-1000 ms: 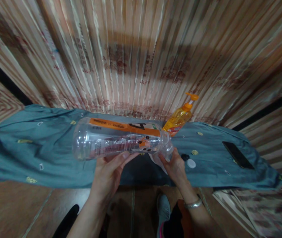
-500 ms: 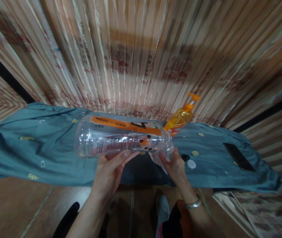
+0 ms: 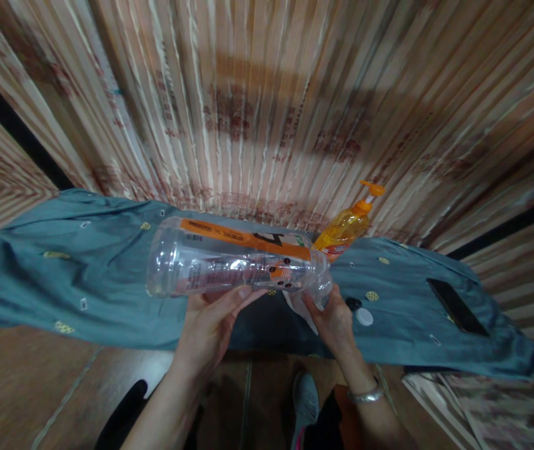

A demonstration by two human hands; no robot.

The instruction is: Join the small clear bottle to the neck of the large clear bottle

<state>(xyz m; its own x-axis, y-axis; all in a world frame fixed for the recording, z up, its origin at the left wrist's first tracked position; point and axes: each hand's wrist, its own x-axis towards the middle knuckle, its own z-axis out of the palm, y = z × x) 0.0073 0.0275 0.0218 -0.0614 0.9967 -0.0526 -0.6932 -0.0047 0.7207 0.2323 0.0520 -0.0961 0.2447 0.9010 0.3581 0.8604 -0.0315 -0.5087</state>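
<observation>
A large clear plastic bottle [image 3: 229, 265] with an orange and grey label lies sideways in the air above the cloth, its base to the left. My left hand [image 3: 215, 319] holds it from below, thumb along its near side. At the mouth end, my right hand [image 3: 333, 315] is closed on a crumpled clear plastic piece [image 3: 321, 287]; whether this is joined to the bottle I cannot tell. Something white and thin [image 3: 301, 307] hangs beside the right fingers. Behind the mouth stands a pump bottle [image 3: 344, 228] of orange liquid, partly hidden.
Patterned green cloth [image 3: 117, 281] covers the long table. Right of my right hand lie a white round cap [image 3: 364, 317] and a small black object [image 3: 353, 304]. Farther right is a black phone [image 3: 457, 306]. A pleated curtain [image 3: 257, 112] hangs behind.
The view has shifted slightly, so the table things sit a little farther right. Both hands keep their hold on the bottle and the clear plastic, with almost no other movement.
</observation>
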